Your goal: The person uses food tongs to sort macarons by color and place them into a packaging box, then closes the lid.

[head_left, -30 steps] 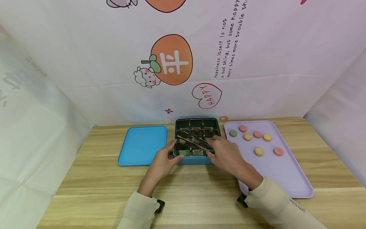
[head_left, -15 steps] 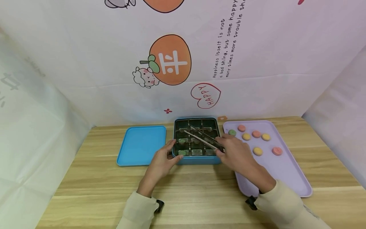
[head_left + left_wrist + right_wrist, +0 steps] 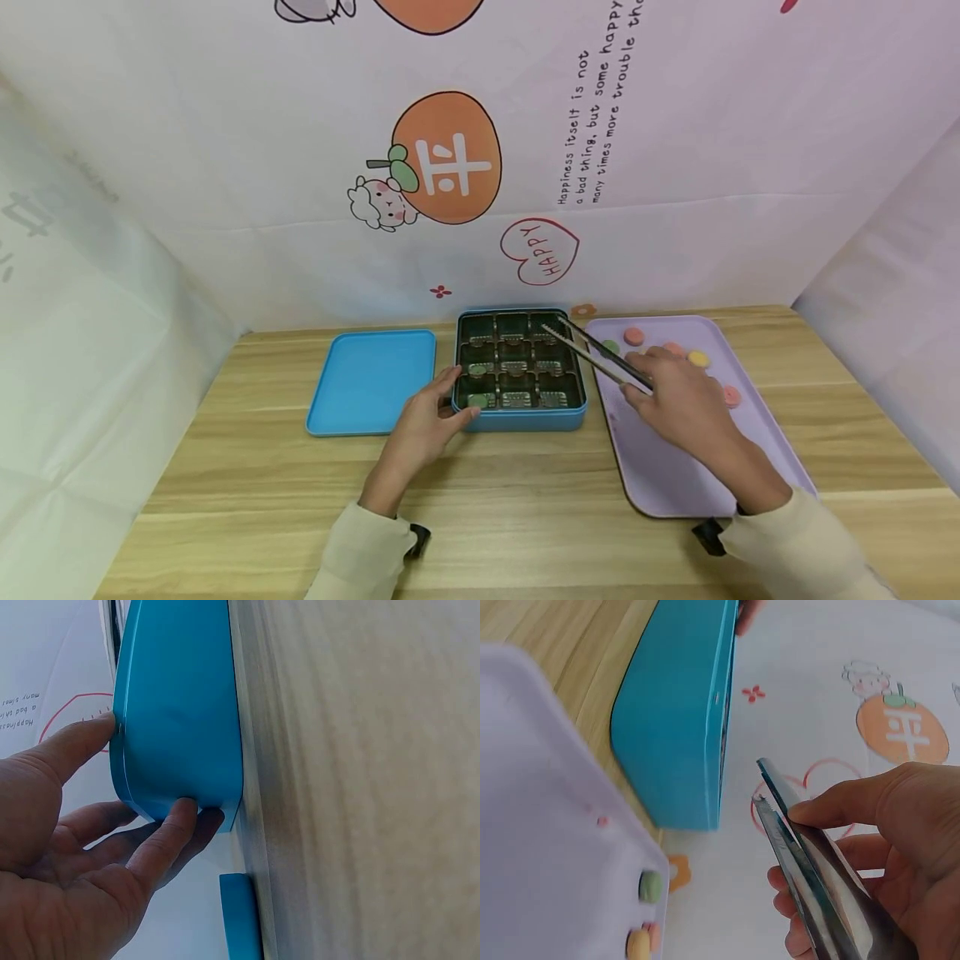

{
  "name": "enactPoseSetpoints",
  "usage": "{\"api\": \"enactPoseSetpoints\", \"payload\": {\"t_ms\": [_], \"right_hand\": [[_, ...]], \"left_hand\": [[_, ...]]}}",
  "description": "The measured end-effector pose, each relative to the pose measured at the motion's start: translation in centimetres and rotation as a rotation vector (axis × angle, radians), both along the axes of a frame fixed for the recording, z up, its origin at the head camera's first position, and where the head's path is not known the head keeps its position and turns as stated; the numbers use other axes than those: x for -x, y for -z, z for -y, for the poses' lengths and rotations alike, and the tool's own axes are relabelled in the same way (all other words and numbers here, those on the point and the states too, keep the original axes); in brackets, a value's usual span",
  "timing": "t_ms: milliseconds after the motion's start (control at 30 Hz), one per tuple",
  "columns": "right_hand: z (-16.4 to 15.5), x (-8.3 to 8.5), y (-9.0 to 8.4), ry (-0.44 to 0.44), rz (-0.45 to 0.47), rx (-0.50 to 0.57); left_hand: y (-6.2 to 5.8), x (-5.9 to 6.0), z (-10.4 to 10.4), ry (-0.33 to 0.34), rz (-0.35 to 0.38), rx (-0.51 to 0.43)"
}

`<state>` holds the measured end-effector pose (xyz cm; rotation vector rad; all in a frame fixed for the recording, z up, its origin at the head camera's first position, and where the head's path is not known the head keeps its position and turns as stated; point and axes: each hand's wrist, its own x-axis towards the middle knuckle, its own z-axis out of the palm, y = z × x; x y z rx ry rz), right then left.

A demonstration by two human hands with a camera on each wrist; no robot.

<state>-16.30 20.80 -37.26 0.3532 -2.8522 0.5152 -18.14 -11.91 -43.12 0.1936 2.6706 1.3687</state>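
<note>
**opA:** ok so since half a second ago the right hand (image 3: 678, 400) has swung off the blue tin (image 3: 519, 417) and now sits over the lilac tray (image 3: 675, 479). The tongs (image 3: 596, 354) came along with it, and their tips now hang over the tin's back right corner instead of across the middle.

**opB:** is it actually gripping them? My feed's tiny.

**opA:** yep, on the right wrist cam I see thumb and fingers (image 3: 840, 806) curled round the tongs (image 3: 802, 870), blades close together with nothing between the tips.

**opB:** and the left?

**opA:** left hand (image 3: 423, 425) hasn't budged. It's at the tin's front left corner. The wrist view shows the thumb (image 3: 71, 746) on the rim and fingertips pressed on the side wall of the tin (image 3: 176, 712), so it's bracing it with fairly straight fingers.

**opB:** where's the stuff?

**opA:** one green round candy (image 3: 477, 400) sits in the front left cell of the tin, and the other candies (image 3: 634, 336) are scattered at the far end of the tray, partly hidden behind the hand. The blue lid (image 3: 371, 381) lies flat left of the tin on the wooden table (image 3: 247, 492).
</note>
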Motion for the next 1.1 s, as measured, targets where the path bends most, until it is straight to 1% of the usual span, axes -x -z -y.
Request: {"api": "enactPoseSetpoints", "payload": {"t_ms": [200,433,600,767,900,1100], "right_hand": [[-2.1,0.0,0.4,0.062,0.015,0.005],[-3.7,0.5,1.6,0.08,0.039,-0.021],[-4.5,0.9,2.3,0.098,0.069,-0.031],[-5.0,1.2,3.0,0.114,0.077,-0.04],[-5.3,1.4,3.3,0.123,0.084,-0.046],[-5.6,1.7,3.6,0.124,0.13,-0.05]], "left_hand": [[0.0,0.0,0.1,0.004,0.005,-0.01],[0.0,0.0,0.1,-0.002,0.008,-0.014],[0.0,0.0,0.0,-0.001,0.003,-0.018],[0.0,-0.1,0.0,0.002,0.001,-0.02],[-0.1,-0.1,0.0,0.005,0.001,-0.024],[0.0,-0.1,0.0,0.003,-0.002,-0.022]]}}
